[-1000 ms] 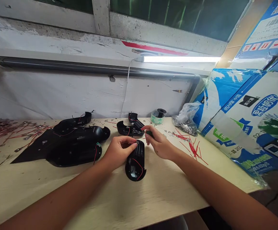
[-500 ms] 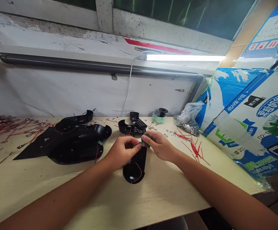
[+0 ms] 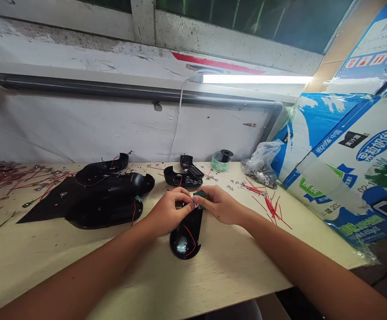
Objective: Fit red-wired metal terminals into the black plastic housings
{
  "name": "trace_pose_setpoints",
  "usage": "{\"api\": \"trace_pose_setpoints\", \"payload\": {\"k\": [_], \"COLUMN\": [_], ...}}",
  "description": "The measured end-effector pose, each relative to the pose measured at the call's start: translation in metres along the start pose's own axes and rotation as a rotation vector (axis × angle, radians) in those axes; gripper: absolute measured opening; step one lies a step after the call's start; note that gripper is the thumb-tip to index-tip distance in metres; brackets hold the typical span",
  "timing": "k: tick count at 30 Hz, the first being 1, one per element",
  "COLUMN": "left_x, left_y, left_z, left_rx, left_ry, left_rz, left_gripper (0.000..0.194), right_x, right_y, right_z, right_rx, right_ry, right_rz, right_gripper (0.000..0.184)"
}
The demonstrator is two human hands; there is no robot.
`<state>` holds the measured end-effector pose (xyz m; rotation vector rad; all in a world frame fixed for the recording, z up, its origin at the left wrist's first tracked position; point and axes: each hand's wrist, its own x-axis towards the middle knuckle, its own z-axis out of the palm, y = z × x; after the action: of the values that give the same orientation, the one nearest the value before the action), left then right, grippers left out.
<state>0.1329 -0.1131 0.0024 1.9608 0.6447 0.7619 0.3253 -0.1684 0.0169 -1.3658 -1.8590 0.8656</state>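
Note:
A black plastic housing point(image 3: 185, 241) with thin red wire along it lies lengthwise on the table, its rounded end towards me. My left hand point(image 3: 168, 211) grips its far end. My right hand point(image 3: 222, 205) pinches a small green component point(image 3: 200, 199) against that same end, right beside my left fingertips. My fingers hide the point where the component meets the housing, so I cannot tell how they join.
More black housings point(image 3: 106, 209) and a dark sheet lie to the left, and smaller black parts point(image 3: 182, 177) stand behind my hands. Red wires point(image 3: 270, 206), scattered metal bits, a tape spool point(image 3: 222, 161), a plastic bag point(image 3: 260, 166) and large cardboard boxes point(image 3: 343, 169) surround the wooden table point(image 3: 233, 262).
My right hand has moved left and down with the green component, closing on the housing's far end. The housing now lies slightly lower and more tilted, and my hands are closer together.

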Motion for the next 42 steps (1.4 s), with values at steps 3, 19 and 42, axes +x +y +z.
{"api": "trace_pose_setpoints", "payload": {"k": [3, 19, 42], "left_x": [-0.0001, 0.0017, 0.0014], "left_y": [-0.0006, -0.0045, -0.003], "left_z": [0.0002, 0.0003, 0.0004], "left_rx": [0.006, 0.014, 0.029], "left_ry": [-0.007, -0.018, -0.004], "left_rz": [-0.017, -0.003, -0.013], "left_gripper": [0.019, 0.015, 0.013], "right_x": [-0.0003, 0.0018, 0.0012], "right_y": [0.0006, 0.0021, 0.0048], "right_z": [-0.001, 0.0026, 0.0032], "right_rx": [0.007, 0.178, 0.086], "right_ry": [-0.013, 0.006, -0.031], "right_rz": [0.037, -0.015, 0.027], "right_gripper": [0.043, 0.041, 0.043]}}
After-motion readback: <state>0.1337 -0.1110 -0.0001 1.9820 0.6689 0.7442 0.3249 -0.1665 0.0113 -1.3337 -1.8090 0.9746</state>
